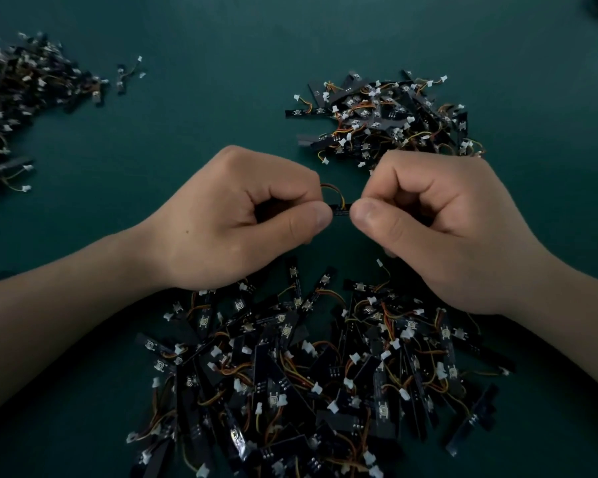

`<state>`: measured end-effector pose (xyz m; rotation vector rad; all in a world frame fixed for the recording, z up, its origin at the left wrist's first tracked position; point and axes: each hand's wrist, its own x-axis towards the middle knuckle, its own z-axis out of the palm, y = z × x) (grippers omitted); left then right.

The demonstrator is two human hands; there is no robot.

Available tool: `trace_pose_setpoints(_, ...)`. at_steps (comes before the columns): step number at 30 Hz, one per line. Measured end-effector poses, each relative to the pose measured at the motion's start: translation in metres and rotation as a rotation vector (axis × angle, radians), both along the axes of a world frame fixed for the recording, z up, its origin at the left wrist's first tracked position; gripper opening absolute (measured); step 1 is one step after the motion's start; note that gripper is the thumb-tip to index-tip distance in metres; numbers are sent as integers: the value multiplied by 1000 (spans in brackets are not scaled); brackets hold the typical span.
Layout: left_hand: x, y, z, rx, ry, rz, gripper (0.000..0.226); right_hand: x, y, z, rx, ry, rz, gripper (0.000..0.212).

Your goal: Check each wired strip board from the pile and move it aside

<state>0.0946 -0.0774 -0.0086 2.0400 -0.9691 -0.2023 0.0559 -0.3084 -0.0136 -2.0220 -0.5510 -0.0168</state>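
Left hand [249, 219] and right hand [439, 222] meet at mid-frame. Each has its fingers curled into the palm and its thumb tip pressed against the index finger, pinching one end of a single board [341, 209]. Only a short dark stretch of the board shows in the gap between the two thumbs; the rest is hidden inside the grips. Its long axis runs level from 9 to 3 o'clock, so it lies at 3 o'clock from the left hand and at 9 o'clock from the right. Its wire [332, 189] loops out of the gap toward 12 o'clock and curves back behind the left index finger. No connector can be seen.

Three heaps lie on the counter [204, 46]:
- **Near pile** [290, 374]: at 6 o'clock from the board, spreading under and between both wrists.
- **Right pile** [384, 122]: at 1 o'clock, just beyond the right knuckles.
- **Left pile** [14, 98]: at 10 o'clock, well apart from the hands and blurred.

The near pile looks like the unchecked stock, and the board seems to be mid-inspection. Setting it aside would mean one hand letting go. The right hand is nearer the right pile, and the left hand is nearer the left pile. Which of those two heaps takes checked boards cannot be told.
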Motion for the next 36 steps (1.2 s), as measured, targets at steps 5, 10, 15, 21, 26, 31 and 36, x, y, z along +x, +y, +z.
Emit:
trace_pose_setpoints(5, -1, -1, 2, 15, -21, -20, 39, 0, 0, 2, -3, 2, 34, 23)
trace_pose_setpoints(10, -2, -2, 4, -4, -18, -43, 34, 0, 1, 2, -18, -1, 30, 23)
trace_pose_setpoints(15, -1, -1, 2, -9, -19, -58, 36, 0, 1, 3, -35, -19, 34, 23)
trace_pose_setpoints(21, 0, 0, 2, -25, -44, -62, 37, 0, 2, 2, -44, -26, 25, 22)
trace_pose_setpoints(26, 1, 2, 1, -68, -55, -58, 38, -1, 3, 2, -67, -26, 22, 19)
trace_pose_setpoints(31, 2, 1, 0, -36, -90, -23, 39, -1, 2, 3, -66, -49, 0, 24)
trace_pose_setpoints(36, 1, 1, 0, -43, -107, -41, 39, -2, 3, 3, -65, -40, 11, 24)
